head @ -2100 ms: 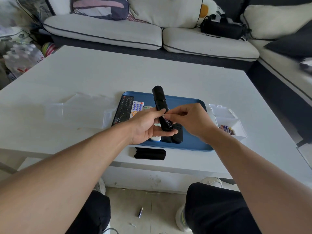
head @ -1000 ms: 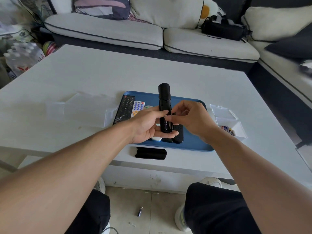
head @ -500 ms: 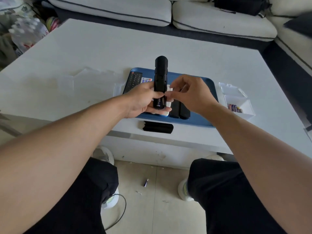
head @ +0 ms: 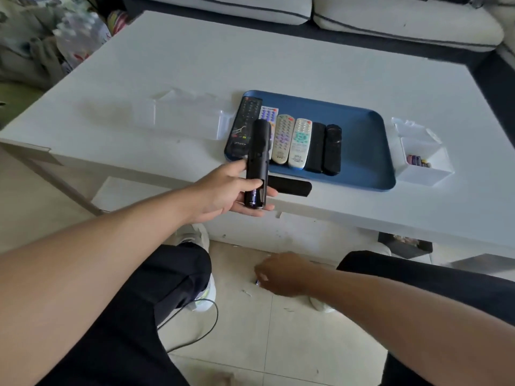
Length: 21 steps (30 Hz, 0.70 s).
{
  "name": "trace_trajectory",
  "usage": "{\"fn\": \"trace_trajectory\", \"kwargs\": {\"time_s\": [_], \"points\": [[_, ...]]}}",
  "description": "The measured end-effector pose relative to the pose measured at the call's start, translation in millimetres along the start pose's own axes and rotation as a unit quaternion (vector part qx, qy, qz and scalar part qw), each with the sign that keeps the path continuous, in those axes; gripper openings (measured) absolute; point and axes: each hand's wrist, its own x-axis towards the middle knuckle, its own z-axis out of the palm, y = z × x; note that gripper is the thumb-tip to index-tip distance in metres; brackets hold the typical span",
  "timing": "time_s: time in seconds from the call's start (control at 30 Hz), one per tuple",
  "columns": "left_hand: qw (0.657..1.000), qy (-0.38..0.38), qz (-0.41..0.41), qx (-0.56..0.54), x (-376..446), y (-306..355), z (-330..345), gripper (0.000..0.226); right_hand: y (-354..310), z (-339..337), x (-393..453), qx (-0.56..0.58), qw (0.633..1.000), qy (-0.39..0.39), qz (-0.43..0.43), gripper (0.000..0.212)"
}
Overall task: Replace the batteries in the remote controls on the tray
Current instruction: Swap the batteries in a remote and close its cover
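- Holding the black remote (head: 257, 160) upright over the near edge of the white table (head: 306, 59), the left hand (head: 231, 190) cradles its lower end on the fingers, thumb curled round the side; I judge this keeps the opened back facing the person, so the battery bay stays reachable.
- A battery (head: 253, 196) sits in the bottom of that bay (its bluish end just shows), so this remote is mid-swap — not yet closed.
- Its black cover (head: 288, 186) lies flat on the table just in front of the blue tray (head: 362, 140), near the held remote — probably parked there to be snapped back on.
- The right hand (head: 281, 274) is down at the tiled floor (head: 292, 344) between the knees, fingers bent toward a small bluish object (head: 257, 282) at its fingertips; blur hides whether it pinches it or only reaches, so I cannot tell. My guess: a battery that fell or was dropped there.
- On the tray the other remotes lie side by side, lengthwise: a dark one at the left (head: 245, 126), a colourful-buttoned one (head: 269, 115) partly behind the held remote, two pale ones (head: 292, 140), and two black ones (head: 324, 147).
- A small white box (head: 423, 165) right of the tray holds spare batteries (head: 418, 160), within easy reach.
- A clear plastic container (head: 184, 115) sits left of the tray.
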Motion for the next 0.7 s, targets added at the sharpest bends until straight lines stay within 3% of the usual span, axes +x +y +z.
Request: {"fn": "trace_trajectory", "kwargs": {"time_s": [0.07, 0.1, 0.27, 0.4, 0.47, 0.53, 0.7], "points": [[1.000, -0.004, 0.007, 0.002, 11, 3, 3, 0.037, 8, 29, 18, 0.011, 0.992, -0.115, 0.056, 0.030], [1.000, -0.006, 0.012, 0.001, 17, 7, 4, 0.036, 11, 41, 24, 0.032, 0.986, -0.136, 0.088, 0.036], [1.000, -0.022, 0.004, -0.008, 57, 20, 9, 0.035, 29, 104, 70, 0.180, 0.949, -0.095, 0.242, 0.035], [0.999, -0.042, -0.007, 0.002, 81, 25, 2, 0.031, 31, 136, 102, 0.238, 0.894, -0.083, 0.372, 0.029], [0.999, -0.049, -0.006, -0.002, 87, 29, -5, 0.031, 30, 147, 117, 0.296, 0.848, -0.066, 0.435, 0.034], [0.999, -0.047, -0.009, -0.020, 94, 32, -10, 0.032, 29, 152, 131, 0.324, 0.822, -0.056, 0.465, 0.037], [0.998, -0.033, -0.010, -0.049, 106, 30, -14, 0.032, 34, 153, 146, 0.315, 0.815, -0.082, 0.479, 0.032]]}}
